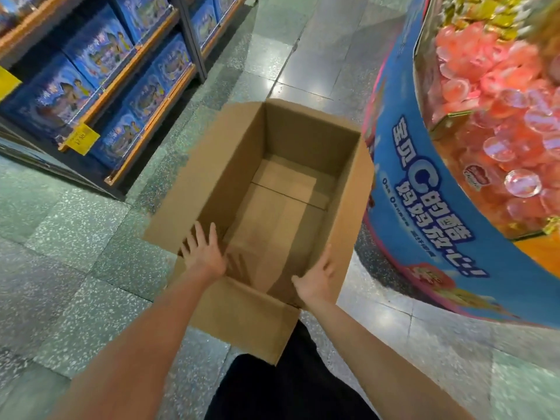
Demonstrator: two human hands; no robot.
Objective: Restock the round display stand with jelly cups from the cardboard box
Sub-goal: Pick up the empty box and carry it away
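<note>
Jelly cups [497,95] were heaped in the round display stand [424,165], which filled the right side of the view; its blue printed wall stood just beside the cardboard box [218,177]. This box sat on the tiled floor [75,237] with its flaps open, and I could see no cup inside, only the bare bottom panels. So I judged that the filling part was finished, or nearly, and the step in hand was to take the box away or fold it.

Both hands were at the near end of the box. The left hand [203,253] lay with straight, spread fingers on the left wall and flap. The right hand [316,278] was also wide, its palm against the right wall, and neither hand held anything.

To do it well, both palms should press the two walls equally before lifting, because an empty box bends easily. It should also be kept from knocking the stand, so that no cup falls out
</note>
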